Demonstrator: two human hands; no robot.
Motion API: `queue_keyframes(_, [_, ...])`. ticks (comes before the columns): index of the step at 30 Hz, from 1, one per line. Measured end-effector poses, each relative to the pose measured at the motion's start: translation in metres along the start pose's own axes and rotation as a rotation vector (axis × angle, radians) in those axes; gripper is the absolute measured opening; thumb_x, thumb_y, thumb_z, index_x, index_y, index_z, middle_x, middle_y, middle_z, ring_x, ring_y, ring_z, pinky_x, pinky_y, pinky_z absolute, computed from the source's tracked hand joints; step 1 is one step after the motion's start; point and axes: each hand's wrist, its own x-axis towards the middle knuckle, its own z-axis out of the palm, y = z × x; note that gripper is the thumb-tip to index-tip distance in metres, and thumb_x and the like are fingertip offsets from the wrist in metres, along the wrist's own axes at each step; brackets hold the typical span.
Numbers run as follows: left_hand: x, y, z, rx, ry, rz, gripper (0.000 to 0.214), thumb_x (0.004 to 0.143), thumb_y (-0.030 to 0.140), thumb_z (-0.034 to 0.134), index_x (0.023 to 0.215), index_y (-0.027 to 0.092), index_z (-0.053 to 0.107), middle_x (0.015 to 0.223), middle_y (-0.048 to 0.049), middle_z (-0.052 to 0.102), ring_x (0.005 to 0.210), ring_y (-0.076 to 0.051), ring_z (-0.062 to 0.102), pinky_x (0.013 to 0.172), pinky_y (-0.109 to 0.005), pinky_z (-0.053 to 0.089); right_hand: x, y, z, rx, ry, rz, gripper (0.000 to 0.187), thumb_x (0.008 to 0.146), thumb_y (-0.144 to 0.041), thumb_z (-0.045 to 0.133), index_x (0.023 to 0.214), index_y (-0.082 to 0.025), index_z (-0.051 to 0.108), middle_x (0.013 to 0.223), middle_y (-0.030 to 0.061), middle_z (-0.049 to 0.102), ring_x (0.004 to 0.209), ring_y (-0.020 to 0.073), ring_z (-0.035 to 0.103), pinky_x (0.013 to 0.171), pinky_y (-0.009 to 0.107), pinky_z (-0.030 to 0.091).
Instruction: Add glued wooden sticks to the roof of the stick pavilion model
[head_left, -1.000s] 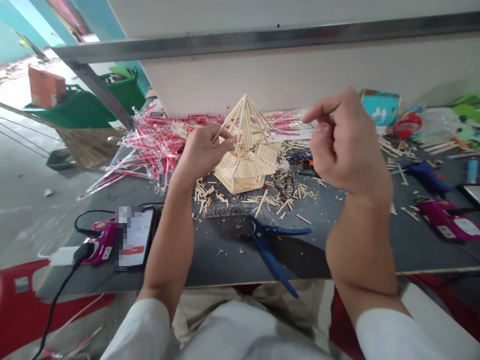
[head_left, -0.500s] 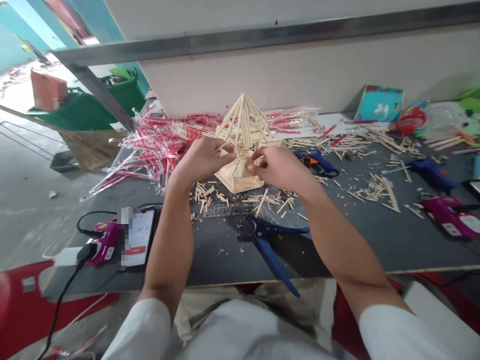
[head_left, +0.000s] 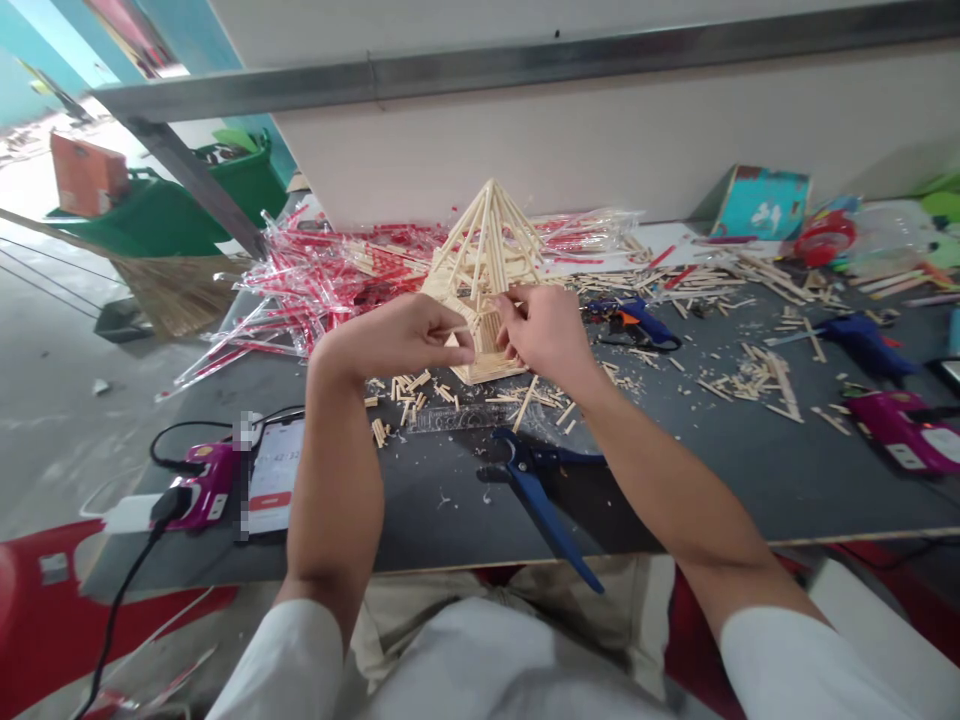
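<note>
The wooden stick model stands on the dark workbench directly in front of you: a pointed, open-framed roof of thin sticks rising from a solid, many-sided base of packed sticks. Your hands meet at its near side. Your left hand is narrowly pinched, with a thin stick held between the thumb and fingers, its tip just beside the model. Your right hand is also narrow, its fingertips against the model's side, though you cannot tell whether they grip it.

Loose stick pieces lie scattered around the model's base. Just in front of it lies a clear ruler, and farther forward are blue-handled pliers. Behind and to the left of the model spreads a heap of red-and-clear plastic wrappers, which reaches behind it too. To its right, near your right hand, lies a blue glue gun. Well to the right are a second blue glue gun and a magenta device. Well to the left and nearer you, a phone, partly blurred, lies beside another magenta device with a black cable attached.
</note>
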Motion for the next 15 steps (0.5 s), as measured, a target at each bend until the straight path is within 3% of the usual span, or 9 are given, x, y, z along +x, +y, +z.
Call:
queue_keyframes(4, [-0.015,0.013,-0.009,-0.144,-0.342,0.167,0.019,0.092,0.035,0.067,0.09,0.02,0.08,0.069,-0.0011,0.067,0.06,-0.01,0.054,0.056,-0.023,0.04,-0.004,-0.002,-0.003,0.094,-0.092,-0.024,0.037,0.1,-0.044,0.051,0.095,-0.013,0.071,0.066,0.007,0.07,0.044,0.0129,0.061,0.041,0.027,0.047])
queue_keyframes(7, [-0.025,0.023,-0.014,-0.239,-0.453,0.237,0.014,0.09,0.027,0.07,0.093,0.023,0.082,0.083,-0.0064,0.078,0.074,-0.013,0.069,0.067,-0.023,0.05,-0.008,-0.006,-0.018,-0.001,-0.333,-0.139,0.031,0.097,-0.043,0.058,0.088,-0.016,0.071,0.067,0.0038,0.071,0.047,0.0112,0.062,0.046,0.026,0.046])
queue_keyframes(9, [-0.029,0.026,-0.015,-0.228,-0.427,0.23,0.014,0.09,0.027,0.07,0.093,0.023,0.083,0.085,-0.0071,0.079,0.074,-0.013,0.069,0.067,-0.023,0.051,-0.011,-0.011,-0.033,-0.126,-0.502,-0.226,0.028,0.095,-0.041,0.061,0.082,-0.017,0.071,0.066,0.0009,0.07,0.05,0.0097,0.061,0.052,0.027,0.045])
queue_keyframes(11, [-0.029,0.025,-0.014,-0.155,-0.31,0.182,0.016,0.091,0.03,0.069,0.094,0.022,0.083,0.076,-0.0046,0.075,0.064,-0.011,0.061,0.059,-0.023,0.046,-0.015,-0.016,-0.05,-0.218,-0.521,-0.239,0.026,0.095,-0.041,0.061,0.091,-0.018,0.075,0.071,0.0009,0.072,0.055,0.0107,0.062,0.058,0.028,0.044])
queue_keyframes(13, [-0.026,0.02,-0.012,-0.062,-0.14,0.111,0.017,0.09,0.034,0.07,0.094,0.022,0.081,0.064,-0.0001,0.065,0.055,-0.008,0.048,0.052,-0.023,0.037,-0.018,-0.02,-0.065,-0.296,-0.449,-0.19,0.04,0.094,-0.042,0.063,0.126,-0.019,0.07,0.081,0.0029,0.076,0.064,0.0144,0.065,0.063,0.03,0.045])
queue_keyframes(15, [-0.02,0.013,-0.008,-0.001,0.027,0.039,0.019,0.09,0.036,0.07,0.094,0.021,0.079,0.059,0.003,0.054,0.053,-0.007,0.039,0.049,-0.023,0.03,-0.02,-0.02,-0.076,-0.375,-0.442,-0.134,0.077,0.092,-0.045,0.066,0.159,-0.019,0.041,0.09,0.0048,0.078,0.071,0.0188,0.068,0.065,0.032,0.047])
